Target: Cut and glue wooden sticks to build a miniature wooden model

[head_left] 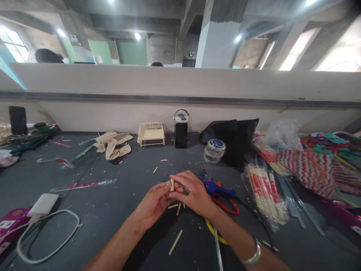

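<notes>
The short wooden piece (172, 184), perhaps two side by side, sits right in my grip, standing with its long axis roughly from 12 to 6 o'clock. My left hand (158, 196) pinches it, thumb against its 9 o'clock side. My right hand (193, 191) closes in from 3 o'clock, index finger near the top end, thumb near the lower; something grey shows between those fingers, and I cannot tell what they are clamped on. Both hands are equally near. Below, towards 6 o'clock, lies a loose stick (175, 242). The blue glue gun (221, 189) is at 3 o'clock, just beside my right hand; the little bench (152, 135) stands at 11, well apart.
</notes>
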The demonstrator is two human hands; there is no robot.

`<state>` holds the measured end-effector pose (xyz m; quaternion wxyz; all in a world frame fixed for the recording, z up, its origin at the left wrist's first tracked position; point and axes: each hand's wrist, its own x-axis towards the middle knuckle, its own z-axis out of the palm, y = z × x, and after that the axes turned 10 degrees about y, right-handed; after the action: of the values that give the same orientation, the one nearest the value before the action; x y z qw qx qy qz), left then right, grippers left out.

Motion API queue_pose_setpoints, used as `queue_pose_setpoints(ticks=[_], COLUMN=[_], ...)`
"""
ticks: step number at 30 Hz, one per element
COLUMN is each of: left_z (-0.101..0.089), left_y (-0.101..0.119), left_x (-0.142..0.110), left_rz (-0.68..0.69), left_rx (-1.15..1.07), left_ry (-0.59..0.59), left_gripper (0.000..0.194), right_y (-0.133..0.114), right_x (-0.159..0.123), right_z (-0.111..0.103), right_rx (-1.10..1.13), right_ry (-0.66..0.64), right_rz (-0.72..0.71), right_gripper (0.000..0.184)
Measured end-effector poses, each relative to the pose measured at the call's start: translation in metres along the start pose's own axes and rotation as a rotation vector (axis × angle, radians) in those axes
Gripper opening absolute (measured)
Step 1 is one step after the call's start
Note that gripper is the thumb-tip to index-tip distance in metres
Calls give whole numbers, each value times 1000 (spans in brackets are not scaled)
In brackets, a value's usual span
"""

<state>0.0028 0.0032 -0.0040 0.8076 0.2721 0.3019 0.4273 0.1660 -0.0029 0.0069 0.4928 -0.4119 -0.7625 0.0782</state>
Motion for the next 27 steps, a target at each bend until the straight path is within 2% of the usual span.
queue_pose_setpoints(ticks=[3,8,10,12,14,19,23,27], left_z=[2,3,1,-1,-3,-2,0,0], left_y=[0,0,1,2,3,6,8,9], left_x=[-1,-1,0,1,1,1,0,0], left_rz=[1,-8,0,7,16,81,150,182], left_rx=[5,7,21,42,60,112,211,285], left_ry=[15,18,31,54,85,188,272,294], left_gripper=[17,19,19,21,23,25,28,29], right_y=[0,0,-1,-3,-6,-7,-2,2], right_x=[-1,-1,-1,0,1,1,0,1], right_z=[2,3,2,0,-2,-3,-2,-4], right_rx=[-2,-50,-65,-61,-48,27,57,-16], right_ry=[0,-14,-40,-69,-75,-6,99,141], right_rz=[16,12,-1,3,17,26,106,186], right_gripper=[33,35,49,71,82,63,30,19])
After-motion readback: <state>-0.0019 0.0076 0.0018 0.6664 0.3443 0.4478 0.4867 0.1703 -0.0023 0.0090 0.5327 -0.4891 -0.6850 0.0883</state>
